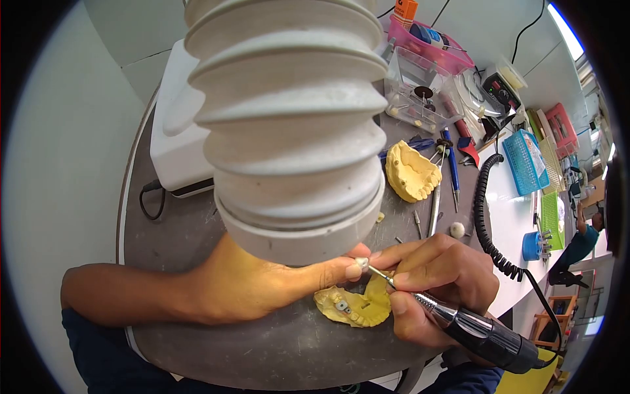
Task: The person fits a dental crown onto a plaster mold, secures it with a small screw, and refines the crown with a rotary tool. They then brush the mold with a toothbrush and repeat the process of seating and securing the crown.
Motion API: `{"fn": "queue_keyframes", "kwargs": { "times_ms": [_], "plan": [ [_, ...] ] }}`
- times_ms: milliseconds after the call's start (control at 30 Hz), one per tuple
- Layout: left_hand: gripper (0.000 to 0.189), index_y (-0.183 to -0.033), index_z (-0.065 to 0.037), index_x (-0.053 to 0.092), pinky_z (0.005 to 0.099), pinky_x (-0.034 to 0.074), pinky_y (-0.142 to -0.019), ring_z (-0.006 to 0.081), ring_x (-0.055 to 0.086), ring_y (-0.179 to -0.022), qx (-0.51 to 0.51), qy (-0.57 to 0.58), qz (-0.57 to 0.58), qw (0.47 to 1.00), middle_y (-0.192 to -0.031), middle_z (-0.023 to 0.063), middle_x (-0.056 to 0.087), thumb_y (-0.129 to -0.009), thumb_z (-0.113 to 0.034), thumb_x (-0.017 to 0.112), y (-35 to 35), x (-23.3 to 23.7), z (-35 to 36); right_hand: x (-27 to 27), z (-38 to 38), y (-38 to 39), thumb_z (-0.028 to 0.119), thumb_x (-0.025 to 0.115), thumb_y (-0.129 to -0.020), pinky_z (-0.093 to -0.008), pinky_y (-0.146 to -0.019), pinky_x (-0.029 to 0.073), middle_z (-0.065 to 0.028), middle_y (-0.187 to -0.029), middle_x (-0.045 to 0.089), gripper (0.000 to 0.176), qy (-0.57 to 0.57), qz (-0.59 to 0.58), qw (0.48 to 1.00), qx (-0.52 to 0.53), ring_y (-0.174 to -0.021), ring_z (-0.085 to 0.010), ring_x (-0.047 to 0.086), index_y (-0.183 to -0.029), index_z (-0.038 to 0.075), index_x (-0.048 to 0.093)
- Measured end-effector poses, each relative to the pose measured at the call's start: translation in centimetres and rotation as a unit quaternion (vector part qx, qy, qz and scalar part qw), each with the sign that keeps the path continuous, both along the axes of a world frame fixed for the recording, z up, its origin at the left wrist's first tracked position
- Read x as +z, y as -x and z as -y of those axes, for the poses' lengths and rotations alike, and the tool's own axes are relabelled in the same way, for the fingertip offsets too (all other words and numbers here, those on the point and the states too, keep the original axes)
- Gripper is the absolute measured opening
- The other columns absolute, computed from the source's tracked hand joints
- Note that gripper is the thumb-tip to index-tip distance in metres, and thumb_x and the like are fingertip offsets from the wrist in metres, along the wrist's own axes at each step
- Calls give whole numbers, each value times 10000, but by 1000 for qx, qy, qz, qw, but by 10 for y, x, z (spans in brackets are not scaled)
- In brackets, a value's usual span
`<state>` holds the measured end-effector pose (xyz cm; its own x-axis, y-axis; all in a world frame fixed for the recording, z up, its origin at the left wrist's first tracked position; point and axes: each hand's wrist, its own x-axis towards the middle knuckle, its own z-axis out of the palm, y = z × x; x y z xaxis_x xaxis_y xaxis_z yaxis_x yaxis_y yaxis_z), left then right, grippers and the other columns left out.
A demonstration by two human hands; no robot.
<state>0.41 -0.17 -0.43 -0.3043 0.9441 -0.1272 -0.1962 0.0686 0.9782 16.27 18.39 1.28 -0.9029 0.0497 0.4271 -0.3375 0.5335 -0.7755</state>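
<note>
1. Fingers [333, 270] of the left hand [230, 289] are pinching a small tooth-shaped piece [361, 262] at their tips, just beyond the rim of a white ribbed hose [292, 125].
2. This piece is looking off-white and slightly shiny, with rounded edges and greyish shading; its finer shape is being lost at so small a size.
3. Fingers [420, 274] of the right hand [459, 276] are gripping a rotary handpiece [482, 335] like a pen. Its front part is gleaming silver, its rear is showing black, and a black coiled cable [485, 217] is trailing from its tail.
4. A slim metal bur [382, 276] is pointing from the handpiece towards the right side of the piece; whether the tip is touching it or sitting just beside it, I cannot tell.
5. Below both hands, a yellow dental cast [375, 308] is lying on the grey worktop [262, 354]. Two small grey fittings [341, 306] are sitting in its ridge, and the right fingers are hiding part of its curve.
6. Farther off, a second cast [407, 167] is resting near a blue-handled tool [452, 164], its row of teeth facing that tool.
</note>
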Motion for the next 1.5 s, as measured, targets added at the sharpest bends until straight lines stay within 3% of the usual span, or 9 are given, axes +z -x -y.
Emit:
{"fn": "queue_keyframes", "kwargs": {
  "times_ms": [267, 600, 667, 1500],
  "plan": [
    [164, -1147, 6, 602, 306, 577, -1007, 184, 698, -1116, -17, -12, -14, 1000, -1168, 152, 683, -996, 32, 659, 1, -5, 1, 2, 3, 8, -27, 769, -771, -411, -778, 649, -133, -809, 676, 194, -58, -30, 998, -2, -825, -313, 773, -909, -1, 636],
    [160, -1138, 12, 606, 302, 580, -1008, 187, 701, -1118, -16, -4, -7, 1000, -1174, 152, 679, -991, 37, 663, 1, -4, 1, -2, 2, 9, -28, 778, -747, -390, -733, 648, -124, -785, 678, 200, -62, -49, 997, -3, -791, -297, 771, -890, 5, 643],
    [162, -1139, 12, 606, 303, 581, -1010, 188, 701, -1118, -17, 2, -6, 1000, -1178, 153, 678, -990, 37, 665, 1, -3, 1, -1, 4, 10, -48, 832, -686, -317, -661, 626, -133, -787, 718, 228, -45, -56, 997, -24, -802, -255, 782, -852, 7, 685],
    [162, -1136, 29, 622, 324, 592, -999, 209, 709, -1103, -41, -10, -84, 996, -1166, 159, 672, -982, 47, 670, 4, -3, 1, -3, 3, 8, -52, 814, -700, -314, -671, 631, -123, -776, 718, 195, -21, -47, 998, -31, -793, -258, 791, -843, 5, 697]
  ]
}}
